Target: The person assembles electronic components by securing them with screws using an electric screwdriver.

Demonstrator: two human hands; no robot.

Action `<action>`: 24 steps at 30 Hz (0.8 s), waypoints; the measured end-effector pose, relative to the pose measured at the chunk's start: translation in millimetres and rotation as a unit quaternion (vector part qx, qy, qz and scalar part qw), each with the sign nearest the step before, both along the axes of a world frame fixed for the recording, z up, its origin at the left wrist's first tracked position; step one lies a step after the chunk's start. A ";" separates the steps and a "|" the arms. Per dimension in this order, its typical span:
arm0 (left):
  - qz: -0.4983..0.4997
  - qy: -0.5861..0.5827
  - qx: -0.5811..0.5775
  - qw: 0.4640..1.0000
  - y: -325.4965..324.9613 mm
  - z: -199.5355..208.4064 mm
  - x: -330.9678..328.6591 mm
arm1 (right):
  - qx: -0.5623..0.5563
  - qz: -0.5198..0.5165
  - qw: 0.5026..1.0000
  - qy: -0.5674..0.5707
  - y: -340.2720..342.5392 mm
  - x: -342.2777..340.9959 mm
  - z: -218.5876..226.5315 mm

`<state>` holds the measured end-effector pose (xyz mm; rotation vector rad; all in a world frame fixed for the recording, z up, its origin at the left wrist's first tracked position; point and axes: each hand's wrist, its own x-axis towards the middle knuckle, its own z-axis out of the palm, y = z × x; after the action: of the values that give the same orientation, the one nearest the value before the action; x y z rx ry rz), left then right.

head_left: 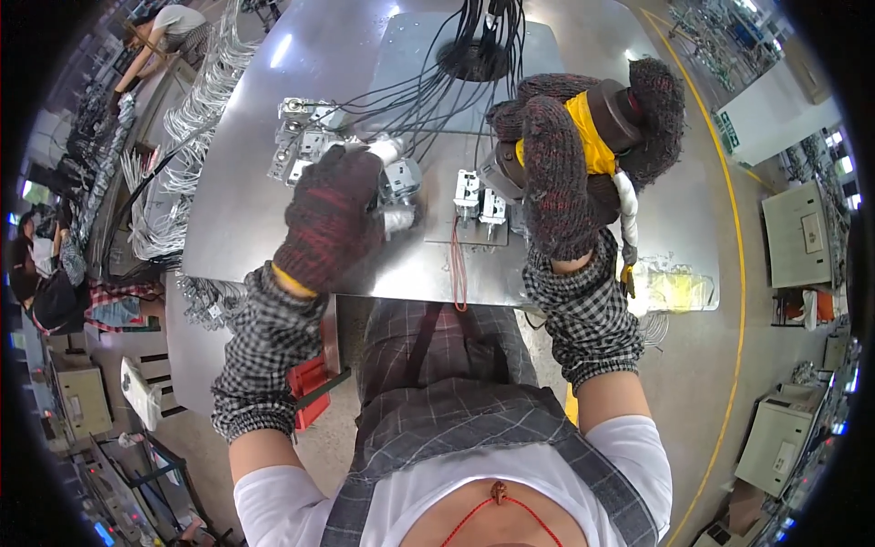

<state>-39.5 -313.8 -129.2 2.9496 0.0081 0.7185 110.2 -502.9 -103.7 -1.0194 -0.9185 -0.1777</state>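
My left hand [333, 214] wears a dark knitted glove with red flecks. Its thumb and forefinger, which look wrapped in silvery tape at the tips, close on a small grey block-shaped part [399, 180] with slight blur. Several similar silvery and white parts [308, 146] lie just beyond that hand. My right hand [558, 173], also in a dark knitted glove, is wrapped round a dark power tool [597, 123] bound with yellow tape; its exact kind is unclear. Two white block-shaped parts [478, 196] sit on a plate between my hands, and a reddish wire loop [457, 273] hangs from them.
Black cables [474, 55] spread from a round opening in the metal table [255, 201]. A yellowish clear packet [674, 287] lies at the right edge. Bundled white wires [191, 137] hang at the left. Co-workers [173, 32] are at the far left; a red bin [312, 387] is below.
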 end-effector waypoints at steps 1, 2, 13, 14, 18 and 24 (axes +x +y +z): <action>0.004 0.000 0.001 1.000 8.3 2.0 1.7 | -0.022 0.004 1.000 0.018 0.1 1.7 -1.6; -0.003 0.031 -0.077 0.997 18.1 5.9 4.4 | -0.021 0.003 1.000 0.018 2.1 8.4 -10.5; -0.037 -0.045 -0.801 0.596 4.0 32.4 3.5 | 0.023 -0.068 0.996 -0.048 5.7 7.1 -7.9; -0.130 -0.059 -0.765 0.628 -2.9 24.4 -0.7 | 0.094 -0.048 0.994 0.010 9.0 5.0 -9.6; -0.076 -0.127 -0.723 0.675 -16.7 12.3 2.9 | -0.030 -0.015 0.998 -0.051 7.6 19.2 -21.5; -0.107 -0.009 -0.280 0.954 -24.1 5.0 -2.8 | 0.093 0.545 0.715 0.428 15.9 36.0 -113.1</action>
<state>-42.3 -337.9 -124.2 2.3573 -0.0914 0.5912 146.2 -487.0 -216.7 -0.1462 -0.4729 1.1122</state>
